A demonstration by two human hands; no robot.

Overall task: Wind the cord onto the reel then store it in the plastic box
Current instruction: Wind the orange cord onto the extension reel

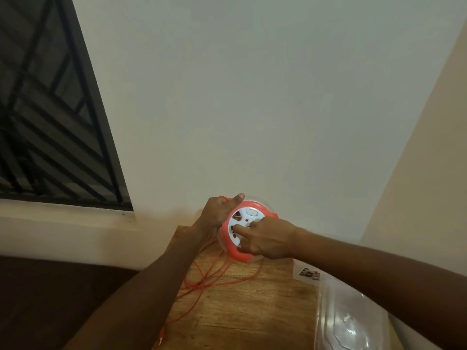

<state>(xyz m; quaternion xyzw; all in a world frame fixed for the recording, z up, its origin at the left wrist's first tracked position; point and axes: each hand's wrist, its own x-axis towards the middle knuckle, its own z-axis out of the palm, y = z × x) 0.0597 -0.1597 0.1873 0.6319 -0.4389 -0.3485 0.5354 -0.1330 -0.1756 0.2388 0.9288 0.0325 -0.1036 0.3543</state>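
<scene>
I had the left hand (218, 209) wrapped round the reel's (243, 229) left rim, thumb up over the top edge, and a strand of cord (202, 276) seemed pinched under those fingers. Below them the loose cord hung off the reel and lay in slack loops on the table (242, 314), trailing to its plug (160, 340) at the near edge. The reel sat upright between both sets of fingers, held above the table. The right hand (267, 239) gripped the lower right rim, its forefinger laid on the white face, apparently to turn it. Right of and below those fingers stood the box (353, 322), clear plastic, with a paper slip (308, 274) just behind it.

I judged the winding well short of done. The loops crossed one another, so a fast turn could pull them into a knot or drag the plug off the edge. If the left fingers slackened, the turns already on could spring loose.
</scene>
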